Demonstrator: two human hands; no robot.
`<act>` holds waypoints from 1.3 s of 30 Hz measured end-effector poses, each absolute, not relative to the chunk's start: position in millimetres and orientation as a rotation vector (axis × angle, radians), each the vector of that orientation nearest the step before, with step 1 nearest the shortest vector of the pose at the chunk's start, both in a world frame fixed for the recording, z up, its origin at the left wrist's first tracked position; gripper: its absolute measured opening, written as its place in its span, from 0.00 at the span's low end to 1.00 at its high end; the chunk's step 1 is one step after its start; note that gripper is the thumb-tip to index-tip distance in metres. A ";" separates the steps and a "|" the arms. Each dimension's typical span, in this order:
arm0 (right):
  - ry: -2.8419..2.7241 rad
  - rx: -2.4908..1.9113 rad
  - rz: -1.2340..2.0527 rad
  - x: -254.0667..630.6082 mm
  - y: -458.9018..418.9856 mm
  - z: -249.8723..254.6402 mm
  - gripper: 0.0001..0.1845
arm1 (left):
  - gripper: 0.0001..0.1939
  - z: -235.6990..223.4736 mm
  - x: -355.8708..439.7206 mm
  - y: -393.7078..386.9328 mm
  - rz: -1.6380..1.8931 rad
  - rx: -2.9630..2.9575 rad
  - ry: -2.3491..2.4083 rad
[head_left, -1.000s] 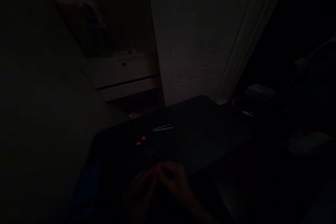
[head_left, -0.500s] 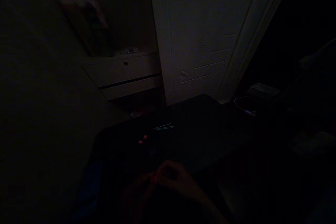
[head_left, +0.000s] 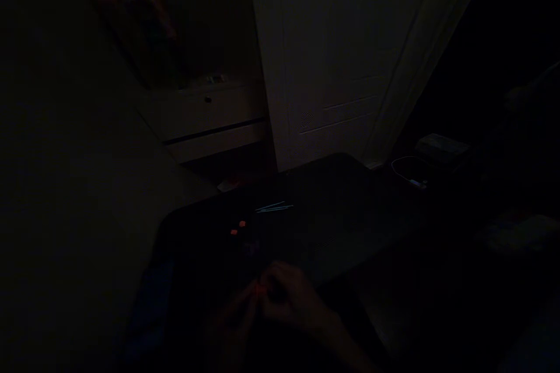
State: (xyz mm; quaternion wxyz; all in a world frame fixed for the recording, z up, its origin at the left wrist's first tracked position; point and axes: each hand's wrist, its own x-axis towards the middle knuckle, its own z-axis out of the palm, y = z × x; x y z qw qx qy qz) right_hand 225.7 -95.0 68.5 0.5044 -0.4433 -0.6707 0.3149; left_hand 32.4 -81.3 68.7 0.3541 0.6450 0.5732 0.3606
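Observation:
The room is very dark. My right hand point(head_left: 289, 297) and my left hand point(head_left: 231, 317) meet near the front edge of a dark table point(head_left: 341, 227). Their fingers are curled together around a small reddish piece point(head_left: 259, 288), too dim to name. Two small orange bits point(head_left: 238, 228) lie on the table just beyond my hands. A few thin pale sticks point(head_left: 275, 207) lie a little farther back.
A pale door point(head_left: 341, 58) stands behind the table. To its left is a low drawer unit point(head_left: 205, 122). A white cable point(head_left: 409, 175) and a box point(head_left: 440, 148) lie on the right. Something blue point(head_left: 151, 303) sits at the table's left edge.
My hands stay pressed together at the table's front, shifting only slightly. The picture has grown a little darker.

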 end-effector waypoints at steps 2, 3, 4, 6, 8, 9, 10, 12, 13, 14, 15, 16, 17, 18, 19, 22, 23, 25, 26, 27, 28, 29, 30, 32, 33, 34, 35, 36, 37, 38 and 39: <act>-1.649 -1.076 0.707 222.0 -94.0 64.9 0.07 | 0.13 70.3 31.1 -81.2 0.939 1.668 1.500; -1.663 -1.072 0.689 220.5 -93.6 63.1 0.06 | 0.14 70.6 31.6 -81.6 0.953 1.658 1.517; -1.673 -1.068 0.676 219.2 -93.2 61.3 0.06 | 0.15 70.7 32.8 -82.4 0.966 1.646 1.535; -1.681 -1.060 0.658 217.3 -93.1 58.2 0.06 | 0.15 70.3 36.6 -84.3 0.976 1.623 1.565; -1.673 -1.063 0.632 216.2 -93.5 55.7 0.06 | 0.15 70.4 40.3 -85.8 0.959 1.595 1.587; -1.670 -1.066 0.625 215.8 -93.8 54.7 0.06 | 0.16 70.7 41.6 -86.2 0.943 1.579 1.595; -1.670 -1.072 0.623 215.4 -94.0 53.9 0.06 | 0.17 71.1 42.3 -86.3 0.929 1.563 1.602; -1.669 -1.082 0.620 214.5 -94.2 52.8 0.07 | 0.18 72.1 42.4 -85.7 0.911 1.541 1.614; -1.670 -1.086 0.612 214.0 -94.2 52.4 0.07 | 0.18 72.5 42.1 -85.1 0.914 1.534 1.622; -1.671 -1.091 0.599 213.5 -94.2 52.3 0.06 | 0.19 72.9 41.7 -84.5 0.921 1.530 1.631; -1.675 -1.095 0.582 213.1 -94.3 52.6 0.06 | 0.19 73.4 41.4 -83.9 0.930 1.529 1.633; -1.684 -1.096 0.570 212.9 -94.5 53.1 0.05 | 0.20 73.8 41.4 -83.2 0.940 1.524 1.627; -1.699 -1.090 0.565 212.8 -94.9 54.0 0.05 | 0.21 74.3 41.5 -82.3 0.951 1.516 1.613; -1.712 -1.081 0.567 212.9 -95.5 55.1 0.05 | 0.22 74.9 41.8 -81.3 0.956 1.504 1.592; -1.720 -1.073 0.579 213.1 -96.2 56.2 0.05 | 0.22 75.4 42.2 -80.2 0.956 1.488 1.571; -1.700 -1.046 0.618 213.8 -98.2 58.0 0.06 | 0.24 76.8 42.5 -76.3 0.929 1.435 1.564; -1.684 -1.041 0.628 213.8 -98.6 57.9 0.06 | 0.24 77.2 42.2 -75.2 0.922 1.421 1.583; -1.667 -1.023 0.620 212.8 -98.8 56.8 0.06 | 0.24 77.9 41.3 -73.5 0.928 1.397 1.611; -1.668 -1.010 0.601 211.9 -98.6 56.1 0.07 | 0.23 78.4 40.8 -73.1 0.935 1.382 1.615; -1.672 -0.997 0.575 210.7 -98.3 55.7 0.07 | 0.23 78.9 40.3 -72.8 0.943 1.366 1.612; -1.680 -0.982 0.542 209.6 -98.1 55.5 0.08 | 0.22 79.4 40.0 -72.7 0.953 1.348 1.607; -1.687 -0.970 0.512 208.4 -97.9 55.7 0.08 | 0.22 80.0 39.7 -72.7 0.961 1.331 1.602; -1.690 -0.960 0.486 207.5 -97.8 56.2 0.09 | 0.21 80.5 39.6 -72.7 0.969 1.313 1.600; -1.689 -0.955 0.466 206.5 -98.1 58.0 0.10 | 0.21 81.5 39.6 -72.9 0.985 1.291 1.600; -1.686 -0.955 0.470 206.5 -98.3 59.1 0.10 | 0.20 82.1 39.6 -72.9 0.986 1.285 1.597; -1.682 -0.954 0.479 206.7 -98.7 60.2 0.11 | 0.20 82.6 39.5 -72.9 0.985 1.280 1.591; -1.676 -0.951 0.494 207.0 -99.0 61.0 0.11 | 0.20 83.1 39.1 -72.7 0.979 1.277 1.581; -1.671 -0.944 0.510 207.2 -99.3 61.6 0.11 | 0.20 83.5 38.6 -72.5 0.972 1.275 1.569; -1.662 -0.933 0.526 207.2 -99.4 62.0 0.11 | 0.20 83.7 37.8 -72.2 0.966 1.272 1.559; -1.649 -0.926 0.547 207.0 -99.2 62.0 0.10 | 0.20 83.4 36.6 -71.8 0.966 1.271 1.551; -1.633 -0.926 0.574 206.6 -98.9 61.7 0.10 | 0.20 82.5 35.2 -71.5 0.967 1.276 1.546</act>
